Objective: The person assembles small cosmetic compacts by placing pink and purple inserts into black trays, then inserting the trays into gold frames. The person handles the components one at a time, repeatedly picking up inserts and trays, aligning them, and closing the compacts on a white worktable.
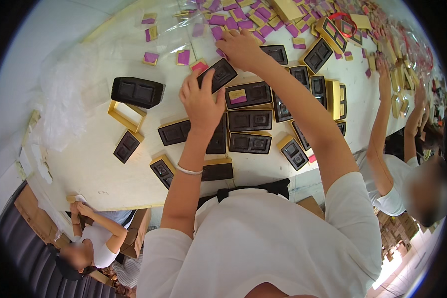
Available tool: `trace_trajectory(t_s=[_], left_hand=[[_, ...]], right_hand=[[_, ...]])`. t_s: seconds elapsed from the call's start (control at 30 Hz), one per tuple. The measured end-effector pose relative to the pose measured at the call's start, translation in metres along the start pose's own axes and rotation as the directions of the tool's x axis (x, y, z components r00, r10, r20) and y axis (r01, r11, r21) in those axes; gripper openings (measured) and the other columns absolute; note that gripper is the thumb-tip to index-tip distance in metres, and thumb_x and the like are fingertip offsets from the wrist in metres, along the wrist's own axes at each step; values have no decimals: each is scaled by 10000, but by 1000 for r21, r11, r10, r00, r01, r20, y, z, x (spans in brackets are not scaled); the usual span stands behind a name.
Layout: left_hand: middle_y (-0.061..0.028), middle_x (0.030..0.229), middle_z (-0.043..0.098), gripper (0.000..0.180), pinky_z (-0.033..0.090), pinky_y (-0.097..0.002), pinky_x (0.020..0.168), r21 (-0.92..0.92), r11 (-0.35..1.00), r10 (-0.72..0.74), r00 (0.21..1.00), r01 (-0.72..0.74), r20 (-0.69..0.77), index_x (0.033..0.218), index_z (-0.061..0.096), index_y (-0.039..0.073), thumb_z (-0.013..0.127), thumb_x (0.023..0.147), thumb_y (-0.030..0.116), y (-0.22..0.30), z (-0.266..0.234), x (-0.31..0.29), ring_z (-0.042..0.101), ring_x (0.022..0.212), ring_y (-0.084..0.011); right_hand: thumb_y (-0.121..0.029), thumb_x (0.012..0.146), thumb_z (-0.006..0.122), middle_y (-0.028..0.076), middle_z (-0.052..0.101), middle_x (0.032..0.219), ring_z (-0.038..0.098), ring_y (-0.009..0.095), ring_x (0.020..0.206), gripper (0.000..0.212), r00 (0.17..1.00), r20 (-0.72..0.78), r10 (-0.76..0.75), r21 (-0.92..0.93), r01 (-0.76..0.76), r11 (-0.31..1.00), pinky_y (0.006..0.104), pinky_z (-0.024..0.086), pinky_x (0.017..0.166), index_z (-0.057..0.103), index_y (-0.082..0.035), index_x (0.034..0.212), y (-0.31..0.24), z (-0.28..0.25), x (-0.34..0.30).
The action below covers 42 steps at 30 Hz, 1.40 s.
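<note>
My left hand (202, 102) is closed around a small gold box with a black plastic tray (218, 75) in it, held tilted above the table. Beyond it, my right hand (239, 49) reaches to the near edge of a heap of small purple-and-gold packets (246, 24). Its fingers are stretched and apart over the packets, and their undersides are hidden. A pink-and-gold packet (199, 65) lies just behind the held box. Close in front of both hands stand several gold boxes with black trays (250, 119); one tray holds a purple-and-gold packet (237, 96).
Left of my hands are a stack of black trays (137, 92) and a gold box frame (127, 116). Clear plastic film (59, 114) lies at the table's left. A red ribbon ring (343, 24) sits far right. Co-workers' hands are at the right (384, 74) and lower left (79, 208).
</note>
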<state>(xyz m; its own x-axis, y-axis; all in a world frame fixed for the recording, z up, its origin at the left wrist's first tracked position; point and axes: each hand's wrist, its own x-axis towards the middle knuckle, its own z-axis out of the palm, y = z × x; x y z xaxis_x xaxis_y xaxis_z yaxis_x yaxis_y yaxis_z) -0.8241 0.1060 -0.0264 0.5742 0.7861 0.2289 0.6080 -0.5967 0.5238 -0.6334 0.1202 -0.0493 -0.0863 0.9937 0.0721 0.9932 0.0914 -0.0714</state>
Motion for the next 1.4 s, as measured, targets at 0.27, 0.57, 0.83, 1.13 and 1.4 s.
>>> trace_trajectory(t_s=[0.27,0.57,0.83,1.13,1.4], left_hand=[[-90,1069,521,379,387,-374,852,-262,964,-51,997,35,-55,1103,563,84,679,751,166,8,-2,5,497,968,-260],[-86,945,589,167,482,-247,731,-783,360,21,835,507,550,960,595,-6,596,797,-42,72,-38,-15,566,893,-140],[-134,1015,551,267,468,-275,808,-936,221,160,937,273,311,881,584,-21,477,695,-181,87,-59,-63,567,930,-188],[-76,964,532,232,443,-269,721,-822,420,-57,915,384,399,914,600,14,565,705,-82,91,-58,-125,539,881,-154],[-60,615,568,371,424,-273,563,-67,938,-8,215,340,976,744,633,25,575,836,379,22,-80,-152,518,566,-125]], right_hand=[[-34,727,663,61,586,852,580,170,820,314,875,18,483,808,-297,509,313,454,707,546,-50,1017,14,-20,-17],[39,782,626,61,581,979,564,108,853,269,724,285,628,919,-20,-394,228,446,738,548,-35,1029,-78,-98,-165],[-22,814,610,91,568,970,553,164,879,204,794,148,589,908,126,-399,287,460,765,577,-8,1015,-125,-136,-210],[-8,821,603,49,608,989,583,123,882,190,737,511,443,798,-215,-563,258,478,753,590,4,1010,-144,-99,-233],[25,716,584,109,556,852,527,312,809,293,937,-82,338,690,-191,699,380,432,720,588,-32,1003,-114,-49,-187]])
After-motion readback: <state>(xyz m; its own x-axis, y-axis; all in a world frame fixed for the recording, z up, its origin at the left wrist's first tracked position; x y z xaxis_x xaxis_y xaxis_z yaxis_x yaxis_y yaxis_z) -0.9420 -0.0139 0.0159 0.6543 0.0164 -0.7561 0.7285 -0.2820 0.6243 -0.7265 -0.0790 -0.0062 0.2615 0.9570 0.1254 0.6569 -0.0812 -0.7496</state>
